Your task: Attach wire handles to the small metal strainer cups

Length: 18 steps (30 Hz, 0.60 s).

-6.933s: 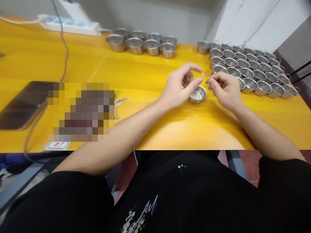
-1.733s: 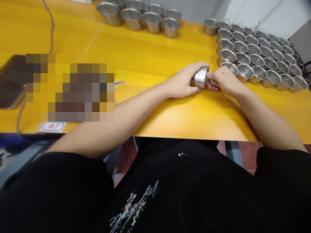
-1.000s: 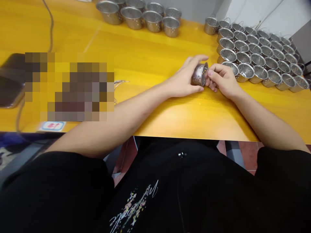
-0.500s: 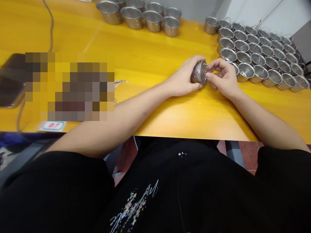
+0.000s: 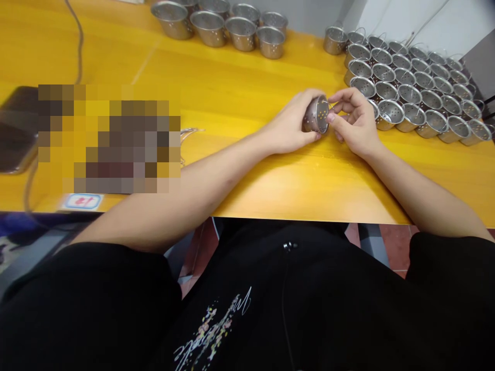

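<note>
Wires [image 5: 190,130] lie loose on the table [image 5: 266,193], just beside the left forearm [image 5: 216,188]; if this arm draws back, it could sweep them. Farther away, the back cups [image 5: 209,28] stand upright in two rows. The left hand [image 5: 288,123] is curled around the cup [image 5: 310,116], which is tilted, its mouth turned toward the right. I judge this grasp as rather light, so a strong push from the right may make the cup turn or slip. At the mouth, a thin handle [image 5: 331,106] shows beside the right hand [image 5: 356,123]. Its thumb and first finger are apart at the tips; whether they pinch the handle, I cannot tell. Too much force could bend the handle or make it spring out. The right cups [image 5: 435,122] stand near the knuckles, and a careless swing could knock them.

In the earliest frame, the cup stood upright on the table; now it is tilted in the left hand. The right cups have kept their places.
</note>
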### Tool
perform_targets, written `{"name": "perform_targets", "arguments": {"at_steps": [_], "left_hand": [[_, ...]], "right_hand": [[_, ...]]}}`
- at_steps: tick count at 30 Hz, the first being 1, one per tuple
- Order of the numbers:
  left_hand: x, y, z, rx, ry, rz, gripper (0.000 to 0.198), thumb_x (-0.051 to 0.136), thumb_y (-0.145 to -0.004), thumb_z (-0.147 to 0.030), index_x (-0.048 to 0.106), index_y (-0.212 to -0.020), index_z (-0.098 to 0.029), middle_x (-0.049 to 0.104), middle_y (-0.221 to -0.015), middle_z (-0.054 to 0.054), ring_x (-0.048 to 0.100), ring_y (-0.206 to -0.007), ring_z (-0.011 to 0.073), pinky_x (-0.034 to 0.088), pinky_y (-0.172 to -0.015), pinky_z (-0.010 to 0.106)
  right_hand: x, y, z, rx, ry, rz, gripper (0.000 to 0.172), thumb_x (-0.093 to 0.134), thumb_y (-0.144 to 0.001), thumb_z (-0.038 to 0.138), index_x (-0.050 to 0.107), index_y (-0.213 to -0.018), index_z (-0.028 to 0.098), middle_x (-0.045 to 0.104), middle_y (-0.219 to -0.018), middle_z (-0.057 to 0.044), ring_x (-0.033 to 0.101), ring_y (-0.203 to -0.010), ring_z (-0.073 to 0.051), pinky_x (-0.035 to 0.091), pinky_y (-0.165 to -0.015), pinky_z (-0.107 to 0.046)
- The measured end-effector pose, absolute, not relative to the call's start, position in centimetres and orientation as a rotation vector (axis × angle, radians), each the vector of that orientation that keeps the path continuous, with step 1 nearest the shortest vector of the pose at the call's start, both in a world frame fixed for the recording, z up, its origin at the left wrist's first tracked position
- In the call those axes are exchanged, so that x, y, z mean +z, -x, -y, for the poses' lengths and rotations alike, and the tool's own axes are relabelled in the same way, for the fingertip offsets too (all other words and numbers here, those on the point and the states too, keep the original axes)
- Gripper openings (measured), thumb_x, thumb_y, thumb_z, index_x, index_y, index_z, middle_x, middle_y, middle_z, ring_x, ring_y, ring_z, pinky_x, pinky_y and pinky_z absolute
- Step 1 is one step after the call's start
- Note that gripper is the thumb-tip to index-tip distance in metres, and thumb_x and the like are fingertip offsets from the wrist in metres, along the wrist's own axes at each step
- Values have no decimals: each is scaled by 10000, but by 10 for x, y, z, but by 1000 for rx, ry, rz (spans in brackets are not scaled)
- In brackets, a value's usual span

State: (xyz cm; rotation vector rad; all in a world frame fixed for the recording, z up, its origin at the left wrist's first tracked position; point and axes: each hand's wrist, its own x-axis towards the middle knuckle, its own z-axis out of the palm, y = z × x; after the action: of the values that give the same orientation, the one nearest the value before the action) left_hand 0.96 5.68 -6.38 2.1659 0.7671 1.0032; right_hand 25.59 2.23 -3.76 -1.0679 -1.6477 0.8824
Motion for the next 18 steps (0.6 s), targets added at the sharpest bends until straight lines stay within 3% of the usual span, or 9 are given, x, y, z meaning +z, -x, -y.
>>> {"name": "perform_targets", "arguments": {"at_steps": [5,9,14,18], "left_hand": [[-63,-8,-57,1000,-2205,-755,857,997,-879,-506,636,-1642,-358,717,-1710,148,642,-1642,493,491,-1459,755],[-64,-8,-56,1032,-2252,-703,855,946,-866,-434,616,-1645,-305,705,-1674,186,657,-1612,503,493,-1443,760],[-62,-9,-53,1018,-2283,-706,835,913,-860,-415,630,-1638,-310,701,-1678,176,648,-1610,510,495,-1444,782],[-57,-9,-49,998,-2276,-713,814,933,-882,-430,645,-1640,-361,696,-1697,145,630,-1630,494,493,-1455,776]], "right_hand": [[-37,-255,-22,959,1040,1652,718,987,-881,967,742,-1097,327,776,-840,-26,599,-592,-166,475,-508,-350],[-32,-253,-20,1002,1035,1685,708,918,-938,1003,752,-975,315,672,-723,11,486,-515,-143,410,-461,-363],[-31,-254,-24,1051,1095,1737,856,767,-946,1129,643,-764,301,512,-609,6,459,-495,-154,395,-456,-390],[-29,-253,-22,1061,1145,1721,849,764,-986,1082,547,-713,308,461,-582,2,459,-512,-180,414,-459,-402]]}}
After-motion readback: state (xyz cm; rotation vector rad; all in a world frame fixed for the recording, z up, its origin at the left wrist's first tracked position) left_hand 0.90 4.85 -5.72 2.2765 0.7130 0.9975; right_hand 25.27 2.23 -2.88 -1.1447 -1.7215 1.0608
